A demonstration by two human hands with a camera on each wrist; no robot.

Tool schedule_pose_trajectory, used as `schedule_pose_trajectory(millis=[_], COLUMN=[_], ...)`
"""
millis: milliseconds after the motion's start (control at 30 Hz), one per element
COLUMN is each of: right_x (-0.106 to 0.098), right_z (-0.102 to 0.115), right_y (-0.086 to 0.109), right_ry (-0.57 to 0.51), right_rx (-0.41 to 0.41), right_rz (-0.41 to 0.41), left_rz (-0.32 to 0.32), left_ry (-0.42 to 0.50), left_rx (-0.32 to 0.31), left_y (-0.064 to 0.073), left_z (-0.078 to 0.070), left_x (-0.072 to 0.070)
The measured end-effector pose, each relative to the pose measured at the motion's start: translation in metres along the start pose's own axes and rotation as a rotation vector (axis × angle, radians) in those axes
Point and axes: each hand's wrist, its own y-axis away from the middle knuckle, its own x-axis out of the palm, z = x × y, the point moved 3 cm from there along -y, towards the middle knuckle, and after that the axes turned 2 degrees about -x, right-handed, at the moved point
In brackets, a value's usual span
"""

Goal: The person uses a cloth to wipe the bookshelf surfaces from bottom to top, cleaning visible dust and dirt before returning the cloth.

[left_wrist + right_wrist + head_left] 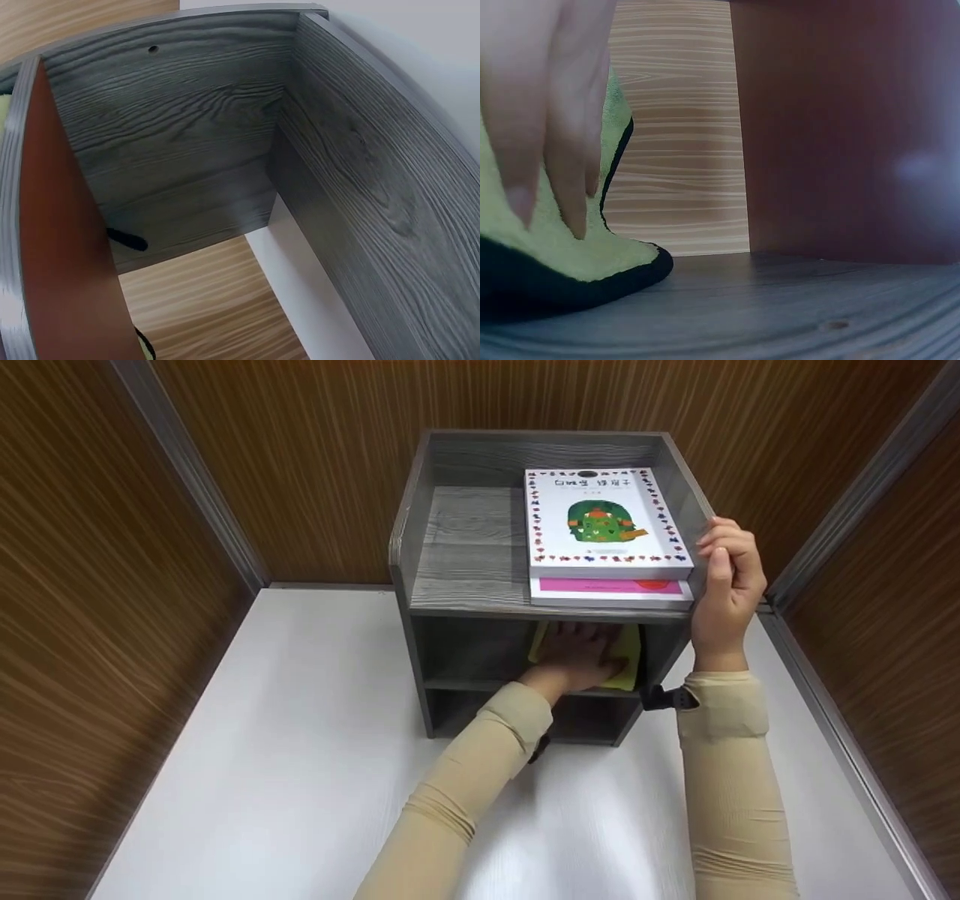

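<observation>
In the head view my left hand point(577, 656) reaches into the middle compartment of a grey wood-grain shelf unit point(469, 577). Its fingers point(566, 150) lie spread and fairly straight on a yellow-green cloth point(628, 652) and press it. The right wrist view shows the cloth's dark border, bent up at one side against the compartment's grey floor point(795, 300). My right hand point(727, 577) grips the top edge of the unit's right side panel, fingers curled over it. Only the unit's lower compartment point(180, 150) fills most of the left wrist view; the left hand is hidden there.
Two paperback books lie stacked on the unit's top, at the right: a white one point(604, 521) with a green picture over a pink-and-white one point(611, 586). The unit stands on a white surface point(300, 720), with brown wood-grain walls point(315, 472) around it.
</observation>
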Motion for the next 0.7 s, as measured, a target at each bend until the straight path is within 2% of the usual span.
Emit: schedule_pose_trajectory(millis=[167,367,533,700], right_x=[0.0,0.002,0.001,-0.002], right_z=[-0.001,-0.001,0.0,0.0], right_y=[0.001,0.002,0.001,0.0], right_ry=[-0.015,0.001,0.0,0.001], right_rx=[0.008,0.015,0.008,0.012], right_rz=[-0.009,0.014,0.008,0.008], left_rz=[0.026,0.019,-0.005,-0.04], left_ry=[-0.037,-0.008,0.057,0.078], left_rx=[0.015,-0.045,-0.103,-0.17], left_y=[0.007,0.019,0.026,0.034], left_z=[0.0,0.008,0.021,0.043], left_x=[0.003,0.004,0.003,0.002])
